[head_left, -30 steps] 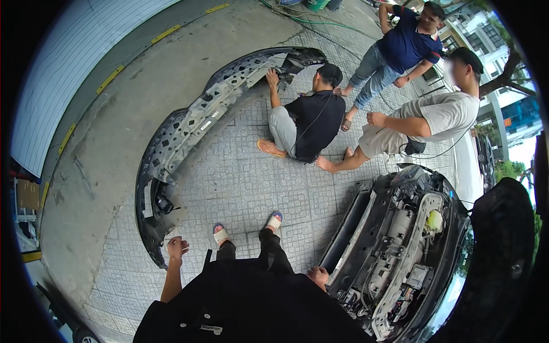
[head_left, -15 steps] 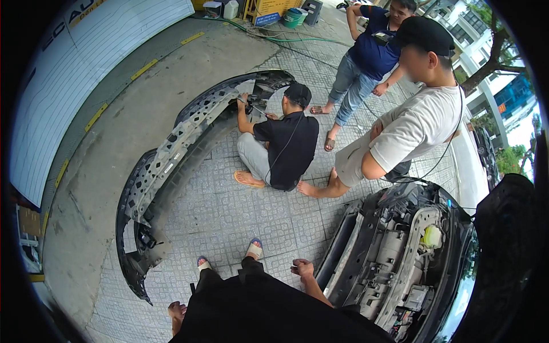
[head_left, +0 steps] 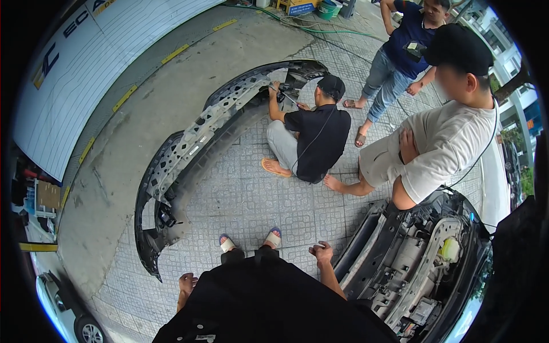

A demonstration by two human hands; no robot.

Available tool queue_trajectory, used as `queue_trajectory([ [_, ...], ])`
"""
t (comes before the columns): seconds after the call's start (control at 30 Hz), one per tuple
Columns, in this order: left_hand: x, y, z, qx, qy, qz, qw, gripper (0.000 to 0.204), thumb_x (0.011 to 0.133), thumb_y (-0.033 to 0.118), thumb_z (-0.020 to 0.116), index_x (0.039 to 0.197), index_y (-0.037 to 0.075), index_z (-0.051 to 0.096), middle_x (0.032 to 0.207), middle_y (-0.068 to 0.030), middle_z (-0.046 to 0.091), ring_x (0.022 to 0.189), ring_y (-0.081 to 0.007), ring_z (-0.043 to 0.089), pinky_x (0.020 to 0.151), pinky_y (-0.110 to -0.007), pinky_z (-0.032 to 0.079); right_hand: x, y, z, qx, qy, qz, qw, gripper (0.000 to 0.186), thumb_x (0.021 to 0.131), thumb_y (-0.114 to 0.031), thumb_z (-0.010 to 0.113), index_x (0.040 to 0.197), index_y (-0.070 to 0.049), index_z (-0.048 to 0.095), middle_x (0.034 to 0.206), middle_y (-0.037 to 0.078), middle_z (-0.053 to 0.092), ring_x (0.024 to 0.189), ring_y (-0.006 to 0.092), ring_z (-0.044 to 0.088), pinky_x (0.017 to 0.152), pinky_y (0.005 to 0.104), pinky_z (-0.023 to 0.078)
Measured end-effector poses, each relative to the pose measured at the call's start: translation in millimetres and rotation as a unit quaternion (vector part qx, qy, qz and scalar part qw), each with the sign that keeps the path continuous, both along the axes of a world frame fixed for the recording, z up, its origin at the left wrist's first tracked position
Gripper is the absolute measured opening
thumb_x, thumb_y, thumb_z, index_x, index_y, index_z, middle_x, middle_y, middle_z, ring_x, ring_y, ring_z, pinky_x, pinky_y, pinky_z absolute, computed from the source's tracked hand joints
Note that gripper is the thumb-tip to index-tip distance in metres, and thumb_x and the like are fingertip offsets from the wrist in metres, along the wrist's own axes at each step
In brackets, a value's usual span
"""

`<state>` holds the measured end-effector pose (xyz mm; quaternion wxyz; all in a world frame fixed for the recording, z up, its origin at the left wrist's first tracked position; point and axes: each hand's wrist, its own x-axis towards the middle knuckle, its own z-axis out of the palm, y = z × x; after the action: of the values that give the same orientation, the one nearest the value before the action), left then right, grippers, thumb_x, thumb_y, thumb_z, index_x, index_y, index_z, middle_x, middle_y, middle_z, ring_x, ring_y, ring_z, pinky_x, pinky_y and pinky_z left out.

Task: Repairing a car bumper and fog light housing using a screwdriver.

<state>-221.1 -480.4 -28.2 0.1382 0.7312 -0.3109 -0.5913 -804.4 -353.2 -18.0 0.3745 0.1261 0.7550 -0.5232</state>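
Note:
My left hand (head_left: 187,284) hangs at my left side, fingers loosely curled, with nothing visible in it. My right hand (head_left: 320,252) is held out at my right, fingers curled and apparently empty, left of the uncovered front end of a dark car (head_left: 414,257). A detached black bumper with perforated grey reinforcement (head_left: 194,135) lies in an arc on the pavement ahead. A squatting person in black (head_left: 319,137) has one hand on its far end and a thin tool in the other. My sandalled feet (head_left: 227,242) are below the bumper's inner curve.
Two people, in navy (head_left: 403,48) and beige (head_left: 440,137), stand at the right. A white shutter wall (head_left: 86,74) with a yellow-marked kerb runs along the left. Hoses (head_left: 320,28) and buckets (head_left: 329,8) are at the back; another car (head_left: 68,303) is at lower left.
My right hand has risen away from the car's edge; my left hand has lowered. The squatting person's tool hand has come into view. The person in beige has stepped closer, arm folded in.

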Motion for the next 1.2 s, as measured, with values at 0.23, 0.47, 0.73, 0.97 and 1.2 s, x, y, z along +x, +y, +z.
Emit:
queue_trajectory([
  [0.23, -6, -17, 18, 0.024, -0.034, 0.050, 0.998, 0.034, 0.092, 0.023, 0.059, 0.117, 0.000, 0.053, 0.101, -0.0207, 0.065, 0.084, -0.0318, 0.068, 0.064, -0.044, 0.057, 78, 33, 38, 0.262, -0.023, 0.036, 0.964, 0.021, 0.083, -0.009, 0.070, 0.090, 0.010, 0.064, 0.081, 0.018, 0.068, 0.070, 0.0292, 0.071, 0.057, 0.0407, 0.062],
  [0.47, -8, -31, 1, 0.025, -0.007, 0.059, 0.998, 0.032, 0.091, 0.022, 0.059, 0.114, 0.000, 0.056, 0.100, -0.0203, 0.065, 0.082, -0.0319, 0.067, 0.067, -0.046, 0.058, 67, 39, 20, 0.275, 0.008, 0.024, 0.961, 0.016, 0.081, -0.005, 0.071, 0.091, 0.006, 0.066, 0.078, 0.014, 0.068, 0.066, 0.0250, 0.070, 0.052, 0.0367, 0.060],
  [0.73, 21, -37, -3, 0.058, 0.017, 0.125, 0.990, 0.032, 0.093, 0.025, 0.056, 0.115, 0.003, 0.056, 0.099, -0.0180, 0.067, 0.084, -0.0298, 0.070, 0.068, -0.044, 0.058, 29, -31, -11, 0.054, 0.017, 0.075, 0.996, 0.012, 0.079, -0.002, 0.066, 0.089, 0.004, 0.068, 0.080, 0.010, 0.066, 0.064, 0.0226, 0.066, 0.059, 0.0336, 0.059],
  [0.97, -2, -37, 6, 0.025, -0.013, 0.100, 0.995, 0.037, 0.090, 0.030, 0.058, 0.112, 0.001, 0.063, 0.091, -0.0115, 0.070, 0.076, -0.0207, 0.071, 0.060, -0.034, 0.058, 8, 8, -128, 0.151, 0.120, 0.006, 0.981, 0.024, 0.079, -0.009, 0.068, 0.102, -0.004, 0.068, 0.081, 0.021, 0.068, 0.071, 0.0264, 0.067, 0.061, 0.0398, 0.057],
  [1.2, -11, 3, 16, 0.036, -0.025, 0.157, 0.987, 0.039, 0.088, 0.029, 0.057, 0.111, -0.001, 0.065, 0.088, -0.0123, 0.070, 0.072, -0.0214, 0.071, 0.058, -0.033, 0.059, 87, -181, -80, 0.059, 0.044, 0.267, 0.961, 0.021, 0.078, -0.003, 0.069, 0.098, 0.000, 0.066, 0.080, 0.019, 0.067, 0.069, 0.0262, 0.067, 0.060, 0.0378, 0.058],
])
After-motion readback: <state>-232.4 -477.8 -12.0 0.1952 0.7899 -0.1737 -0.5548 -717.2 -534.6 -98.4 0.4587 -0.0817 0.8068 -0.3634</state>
